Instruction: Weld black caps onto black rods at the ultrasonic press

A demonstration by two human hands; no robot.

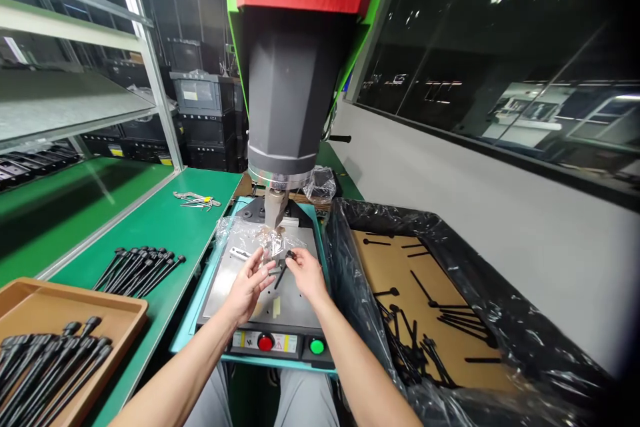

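My right hand (306,272) pinches a black rod with a round head (281,275) by its head end, the thin shaft slanting down to the left. Beside it, my left hand (250,285) has its fingers spread and holds nothing that I can see. Both hands are over the metal base plate (225,293) of a press machine. Just beyond the fingers, the press's metal tip (274,210) comes down to a small fixture wrapped in clear plastic film (245,233). The fixture itself is mostly hidden by the film and fingers.
A brown tray (135,307) of black rods stands at left, near a pile of rods (143,270) on the green table (200,180). Hex keys (197,200) lie farther back. At right is a plastic-lined box (360,320) with scattered rods. Red (265,342) and green buttons (317,346) face me.
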